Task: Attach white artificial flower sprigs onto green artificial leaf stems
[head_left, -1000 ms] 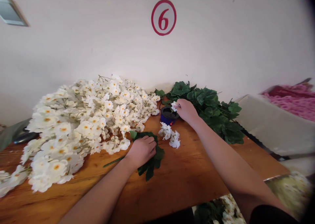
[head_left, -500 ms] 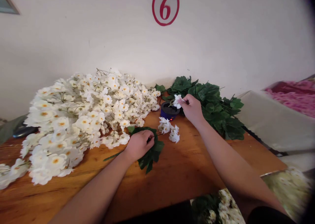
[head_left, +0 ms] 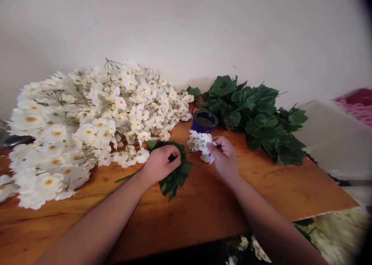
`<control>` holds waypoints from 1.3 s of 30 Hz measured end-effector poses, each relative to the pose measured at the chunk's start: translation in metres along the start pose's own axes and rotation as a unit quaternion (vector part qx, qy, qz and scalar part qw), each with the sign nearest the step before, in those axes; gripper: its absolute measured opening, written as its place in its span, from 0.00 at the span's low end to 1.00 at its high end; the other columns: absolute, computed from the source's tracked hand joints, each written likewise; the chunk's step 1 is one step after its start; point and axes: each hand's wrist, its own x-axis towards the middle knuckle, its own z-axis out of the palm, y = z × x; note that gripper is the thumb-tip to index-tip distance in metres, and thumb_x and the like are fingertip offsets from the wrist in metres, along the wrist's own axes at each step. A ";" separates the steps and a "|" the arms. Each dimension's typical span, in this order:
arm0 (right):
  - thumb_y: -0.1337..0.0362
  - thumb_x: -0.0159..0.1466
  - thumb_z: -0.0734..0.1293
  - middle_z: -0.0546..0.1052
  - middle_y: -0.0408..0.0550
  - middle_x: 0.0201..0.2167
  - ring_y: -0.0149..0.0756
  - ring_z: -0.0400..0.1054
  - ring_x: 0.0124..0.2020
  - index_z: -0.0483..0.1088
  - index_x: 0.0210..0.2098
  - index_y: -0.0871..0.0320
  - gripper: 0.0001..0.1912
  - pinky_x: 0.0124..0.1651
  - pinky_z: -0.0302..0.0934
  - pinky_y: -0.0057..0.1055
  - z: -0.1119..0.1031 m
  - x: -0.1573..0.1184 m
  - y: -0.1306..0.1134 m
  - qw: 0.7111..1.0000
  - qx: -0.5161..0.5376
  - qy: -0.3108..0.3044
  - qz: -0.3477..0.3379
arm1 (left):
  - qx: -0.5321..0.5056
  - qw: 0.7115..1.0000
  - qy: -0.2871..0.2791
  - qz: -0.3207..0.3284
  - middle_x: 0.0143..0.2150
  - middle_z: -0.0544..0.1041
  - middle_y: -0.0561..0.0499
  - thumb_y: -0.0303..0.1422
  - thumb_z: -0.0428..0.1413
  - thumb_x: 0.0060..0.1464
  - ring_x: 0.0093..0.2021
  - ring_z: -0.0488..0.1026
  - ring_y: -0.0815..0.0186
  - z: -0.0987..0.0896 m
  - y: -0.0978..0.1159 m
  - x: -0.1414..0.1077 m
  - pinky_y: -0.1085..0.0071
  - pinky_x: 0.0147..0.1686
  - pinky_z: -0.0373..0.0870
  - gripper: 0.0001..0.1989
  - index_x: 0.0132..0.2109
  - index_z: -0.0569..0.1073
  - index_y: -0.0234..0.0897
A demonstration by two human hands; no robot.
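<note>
My left hand (head_left: 162, 162) is closed in a pinch on the thin stem of an artificial flower spray, whose green leaves (head_left: 174, 179) spread out beneath the fingers. From it a stem runs right to a cluster of white artificial flowers (head_left: 199, 141). My right hand (head_left: 223, 154) pinches white blossoms at the right side of that cluster; which blossoms are its own and which belong to the spray is hard to separate. Just behind stands a small round pot (head_left: 205, 120), dark on top with a blue side.
A big heap of white artificial flowers (head_left: 87, 129) covers the left of the wooden table (head_left: 203, 214). Green leaf sprays (head_left: 258, 117) are piled at the back right. A pale cloth-like cover (head_left: 334, 144) and pink flowers (head_left: 356, 106) lie beyond the table's right edge.
My right hand has come down from above the pot to the white cluster, bringing its blossom along. My left hand keeps its pinch on the spray. The view has tilted down.
</note>
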 end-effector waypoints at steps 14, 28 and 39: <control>0.56 0.64 0.67 0.68 0.43 0.28 0.33 0.61 0.27 0.60 0.26 0.53 0.15 0.29 0.57 0.31 -0.003 -0.001 -0.001 0.997 -0.073 -0.008 -0.018 | 0.002 1.000 -0.003 0.009 0.33 0.76 0.54 0.29 0.55 0.57 0.34 0.72 0.68 0.000 -0.001 0.001 0.72 0.35 0.66 0.03 0.34 0.72 0.38; 0.56 0.65 0.67 0.68 0.43 0.27 0.33 0.60 0.27 0.59 0.25 0.53 0.16 0.28 0.55 0.31 -0.004 -0.001 0.001 0.994 -0.098 -0.004 -0.039 | -0.007 1.000 -0.008 -0.003 0.33 0.76 0.53 0.30 0.55 0.57 0.35 0.73 0.67 0.000 -0.002 0.000 0.71 0.35 0.67 0.04 0.34 0.72 0.37; 0.57 0.64 0.66 0.67 0.42 0.27 0.33 0.60 0.27 0.58 0.26 0.53 0.15 0.30 0.57 0.31 -0.003 0.000 0.001 0.993 -0.103 -0.051 -0.025 | 0.006 1.000 -0.006 -0.001 0.33 0.77 0.53 0.30 0.54 0.57 0.34 0.73 0.67 0.000 -0.001 0.000 0.71 0.34 0.67 0.04 0.34 0.72 0.37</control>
